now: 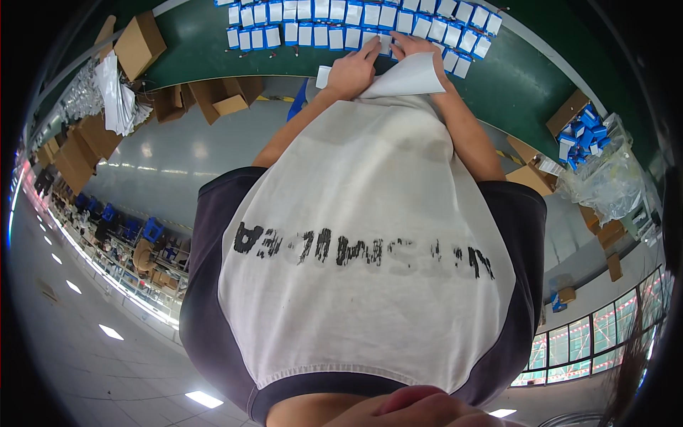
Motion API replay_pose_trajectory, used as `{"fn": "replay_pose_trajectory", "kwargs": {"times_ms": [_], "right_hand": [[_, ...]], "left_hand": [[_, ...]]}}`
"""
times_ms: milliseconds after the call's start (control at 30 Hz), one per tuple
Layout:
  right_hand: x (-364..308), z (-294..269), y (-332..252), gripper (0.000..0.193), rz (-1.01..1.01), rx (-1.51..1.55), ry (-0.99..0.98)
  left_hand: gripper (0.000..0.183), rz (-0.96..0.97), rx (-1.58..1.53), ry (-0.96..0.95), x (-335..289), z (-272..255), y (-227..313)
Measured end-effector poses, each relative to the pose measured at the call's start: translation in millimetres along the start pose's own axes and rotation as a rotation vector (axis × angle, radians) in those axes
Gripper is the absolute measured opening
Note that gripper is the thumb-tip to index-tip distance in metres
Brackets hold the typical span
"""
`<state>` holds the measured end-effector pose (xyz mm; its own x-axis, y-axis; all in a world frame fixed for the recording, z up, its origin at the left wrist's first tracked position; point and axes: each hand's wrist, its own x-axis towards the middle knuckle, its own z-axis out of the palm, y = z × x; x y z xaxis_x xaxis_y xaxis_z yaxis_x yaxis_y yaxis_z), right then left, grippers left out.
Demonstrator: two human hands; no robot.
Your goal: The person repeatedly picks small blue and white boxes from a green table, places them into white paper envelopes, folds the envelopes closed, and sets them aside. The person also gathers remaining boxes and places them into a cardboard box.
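Rows of small blue packs with white labels on top and short wire leads lie on the green table. Both hands meet at the near row. My left hand has its index finger stretched out onto a white label on one pack. From the other side, the stretched fingertips of my right hand touch the same area. A curled white sheet sits between my wrists, its upper edge beside my right palm. Whether any finger grips the sheet is hidden. A small white piece shows beside my left wrist.
The green table curves around me. An open carton and white sheets are at the left. At the right, a carton of loose blue packs stands beside clear plastic bags. More cartons are below the table edge.
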<state>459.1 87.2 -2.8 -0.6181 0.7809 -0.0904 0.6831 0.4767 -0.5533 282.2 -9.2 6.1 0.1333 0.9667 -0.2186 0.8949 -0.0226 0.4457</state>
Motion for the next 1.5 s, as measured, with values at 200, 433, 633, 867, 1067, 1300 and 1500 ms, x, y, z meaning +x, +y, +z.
{"fn": "replay_pose_trajectory", "kwargs": {"times_ms": [200,433,633,867,1067,1300,1500], "right_hand": [[6,13,3,0.026,0.131,-0.022,-0.015],[10,32,8,0.024,0.272,0.002,-0.043],[20,39,24,0.021,0.362,0.157,-0.106],[26,32,31,0.019,0.325,0.171,-0.190],[11,38,30,0.015,0.030,0.196,0.024],[-17,1,26,0.018,0.231,0.372,0.102],[5,10,14,0.020,0.105,0.050,-0.003]], "left_hand": [[0.053,0.004,0.037,-0.113,-1,-10,0],[0.058,0.015,0.105,-0.129,1,0,0],[0.061,0.032,0.120,-0.110,0,3,-3],[0.070,0.058,0.083,-0.128,2,-1,5],[0.079,0.009,0.141,-0.169,3,5,7],[0.081,0.037,0.120,-0.141,1,8,1],[0.070,0.081,0.143,-0.121,7,4,-3]]}}
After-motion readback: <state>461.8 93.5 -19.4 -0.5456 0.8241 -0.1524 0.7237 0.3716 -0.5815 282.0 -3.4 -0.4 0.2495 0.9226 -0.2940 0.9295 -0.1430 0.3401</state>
